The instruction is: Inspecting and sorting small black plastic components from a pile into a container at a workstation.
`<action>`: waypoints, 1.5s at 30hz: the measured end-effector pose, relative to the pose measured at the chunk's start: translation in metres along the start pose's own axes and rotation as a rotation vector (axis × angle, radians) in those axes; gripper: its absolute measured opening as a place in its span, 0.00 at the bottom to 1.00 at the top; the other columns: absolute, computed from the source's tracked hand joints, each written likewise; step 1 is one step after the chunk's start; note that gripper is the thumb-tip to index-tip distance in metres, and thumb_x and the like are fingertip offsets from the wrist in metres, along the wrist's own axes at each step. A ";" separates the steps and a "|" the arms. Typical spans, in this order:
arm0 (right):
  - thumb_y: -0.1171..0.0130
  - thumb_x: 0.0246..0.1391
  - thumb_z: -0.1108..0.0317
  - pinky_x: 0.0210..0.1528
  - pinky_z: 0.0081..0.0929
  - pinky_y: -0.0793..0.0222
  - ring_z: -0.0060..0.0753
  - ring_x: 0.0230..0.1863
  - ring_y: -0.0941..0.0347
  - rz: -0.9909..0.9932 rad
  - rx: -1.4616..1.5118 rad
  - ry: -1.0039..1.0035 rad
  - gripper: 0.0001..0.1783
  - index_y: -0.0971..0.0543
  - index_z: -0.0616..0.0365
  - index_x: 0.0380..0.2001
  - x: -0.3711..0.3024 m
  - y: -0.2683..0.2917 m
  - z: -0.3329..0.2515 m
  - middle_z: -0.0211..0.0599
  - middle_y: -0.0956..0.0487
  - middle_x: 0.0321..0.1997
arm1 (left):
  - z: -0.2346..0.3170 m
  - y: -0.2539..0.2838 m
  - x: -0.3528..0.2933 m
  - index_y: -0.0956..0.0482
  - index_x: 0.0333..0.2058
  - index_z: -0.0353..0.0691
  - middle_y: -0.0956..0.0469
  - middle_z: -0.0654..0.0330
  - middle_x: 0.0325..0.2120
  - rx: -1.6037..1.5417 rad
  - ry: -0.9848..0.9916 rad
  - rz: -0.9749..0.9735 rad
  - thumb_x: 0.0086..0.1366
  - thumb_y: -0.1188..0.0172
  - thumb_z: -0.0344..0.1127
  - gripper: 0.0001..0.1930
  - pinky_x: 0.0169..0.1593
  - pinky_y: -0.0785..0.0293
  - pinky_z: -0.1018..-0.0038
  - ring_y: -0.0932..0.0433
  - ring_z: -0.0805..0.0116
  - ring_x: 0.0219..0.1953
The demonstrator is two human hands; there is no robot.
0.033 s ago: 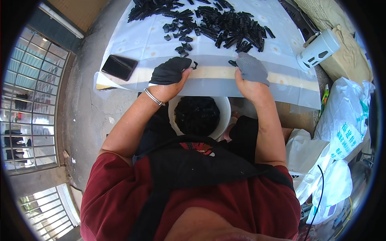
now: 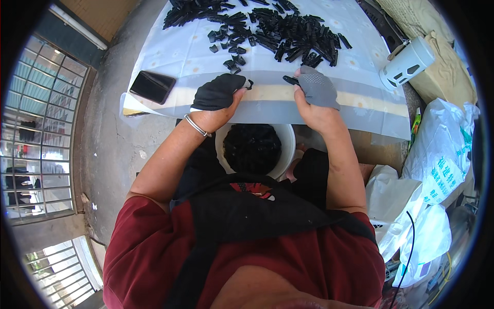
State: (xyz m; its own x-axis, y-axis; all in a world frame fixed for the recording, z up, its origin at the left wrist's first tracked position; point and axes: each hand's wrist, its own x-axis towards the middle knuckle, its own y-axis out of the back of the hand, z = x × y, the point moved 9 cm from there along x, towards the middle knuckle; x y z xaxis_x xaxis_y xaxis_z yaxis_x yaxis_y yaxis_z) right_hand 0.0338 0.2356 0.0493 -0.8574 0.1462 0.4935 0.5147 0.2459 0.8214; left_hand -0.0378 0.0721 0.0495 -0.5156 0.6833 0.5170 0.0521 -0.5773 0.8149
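Closer to the left hand [image 2: 220, 91] now, the right hand [image 2: 316, 90] has shifted inward, and more of its slim black piece [image 2: 290, 80] shows beyond the fingers. That seems to bring the two held parts nearer joining range, though they stay apart above the table edge. Right thumb and fingers pinch their piece; the left hand, seemingly unmoved, is closed on a small black part [image 2: 250, 84]. Count: two hands, one piece each; one phone [image 2: 153, 86]; one white tumbler [image 2: 409, 63]; one white bucket [image 2: 289, 149]; loose black pieces [image 2: 293, 36] beyond counting.
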 end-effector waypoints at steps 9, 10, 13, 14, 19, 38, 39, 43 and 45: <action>0.46 0.50 0.63 0.38 0.31 0.35 0.42 0.36 0.29 -0.196 0.496 0.093 0.15 0.28 0.62 0.37 0.001 -0.026 -0.057 0.44 0.25 0.32 | 0.037 0.003 -0.001 0.28 0.29 0.39 0.28 0.53 0.22 -0.044 -0.150 -0.019 0.54 0.47 0.32 0.05 0.28 0.31 0.68 0.27 0.55 0.25; 0.46 0.50 0.63 0.38 0.31 0.35 0.42 0.36 0.29 -0.197 0.497 0.095 0.15 0.28 0.62 0.37 0.000 -0.026 -0.058 0.44 0.25 0.32 | 0.036 0.002 -0.004 0.28 0.29 0.39 0.28 0.53 0.22 -0.044 -0.148 -0.018 0.54 0.47 0.32 0.05 0.28 0.31 0.68 0.27 0.55 0.25; 0.46 0.50 0.63 0.38 0.30 0.35 0.41 0.34 0.29 -0.085 0.532 0.077 0.15 0.27 0.63 0.36 -0.004 -0.022 -0.054 0.43 0.25 0.31 | 0.009 -0.008 -0.011 0.28 0.31 0.37 0.27 0.56 0.21 -0.410 0.188 -0.127 0.59 0.50 0.40 0.11 0.27 0.31 0.71 0.27 0.62 0.22; 0.46 0.50 0.62 0.38 0.30 0.35 0.41 0.34 0.29 -0.022 0.595 0.055 0.15 0.27 0.62 0.36 -0.005 -0.019 -0.052 0.43 0.25 0.31 | -0.006 -0.017 -0.019 0.27 0.32 0.36 0.27 0.57 0.21 -0.683 0.472 -0.179 0.60 0.52 0.47 0.17 0.26 0.32 0.73 0.28 0.66 0.21; 0.45 0.50 0.62 0.39 0.30 0.35 0.41 0.35 0.29 -0.088 0.674 0.076 0.16 0.28 0.62 0.38 -0.008 -0.028 -0.069 0.43 0.25 0.33 | -0.017 -0.060 -0.054 0.24 0.31 0.34 0.27 0.62 0.19 -1.082 1.055 -0.238 0.60 0.57 0.60 0.29 0.26 0.35 0.79 0.31 0.75 0.21; 0.50 0.48 0.60 0.26 0.36 0.36 0.41 0.23 0.30 -0.098 -0.074 0.247 0.11 0.26 0.56 0.25 -0.011 -0.002 -0.085 0.37 0.27 0.20 | -0.001 -0.017 -0.019 0.27 0.28 0.34 0.27 0.57 0.18 -0.778 0.585 -0.192 0.65 0.60 0.45 0.20 0.28 0.32 0.71 0.27 0.64 0.21; 0.48 0.47 0.60 0.27 0.35 0.36 0.41 0.24 0.30 -0.131 -0.092 0.245 0.11 0.25 0.56 0.26 -0.013 -0.009 -0.084 0.37 0.26 0.22 | -0.002 -0.021 -0.020 0.27 0.28 0.34 0.27 0.57 0.18 -0.777 0.585 -0.192 0.65 0.60 0.45 0.20 0.28 0.32 0.71 0.27 0.64 0.21; 0.47 0.47 0.61 0.29 0.35 0.36 0.41 0.27 0.31 -0.089 -0.015 0.293 0.11 0.24 0.57 0.28 -0.017 -0.011 -0.087 0.37 0.25 0.25 | 0.007 -0.012 -0.012 0.27 0.25 0.35 0.27 0.46 0.21 -0.574 0.380 -0.112 0.64 0.59 0.38 0.16 0.30 0.33 0.65 0.29 0.46 0.26; 0.47 0.47 0.61 0.30 0.36 0.37 0.41 0.28 0.31 -0.069 0.041 0.321 0.11 0.24 0.56 0.29 -0.017 -0.012 -0.084 0.37 0.25 0.26 | 0.012 -0.010 -0.011 0.28 0.26 0.34 0.27 0.51 0.19 -0.484 0.263 -0.142 0.65 0.60 0.40 0.17 0.29 0.33 0.67 0.28 0.53 0.23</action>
State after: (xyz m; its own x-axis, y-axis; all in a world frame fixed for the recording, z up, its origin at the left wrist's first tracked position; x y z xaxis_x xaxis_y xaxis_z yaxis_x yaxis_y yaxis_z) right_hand 0.0421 0.1492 0.0550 -0.8427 -0.1802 0.5073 0.4492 0.2840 0.8471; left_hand -0.0225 0.0753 0.0389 -0.6874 0.6710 0.2779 -0.3995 -0.6689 0.6269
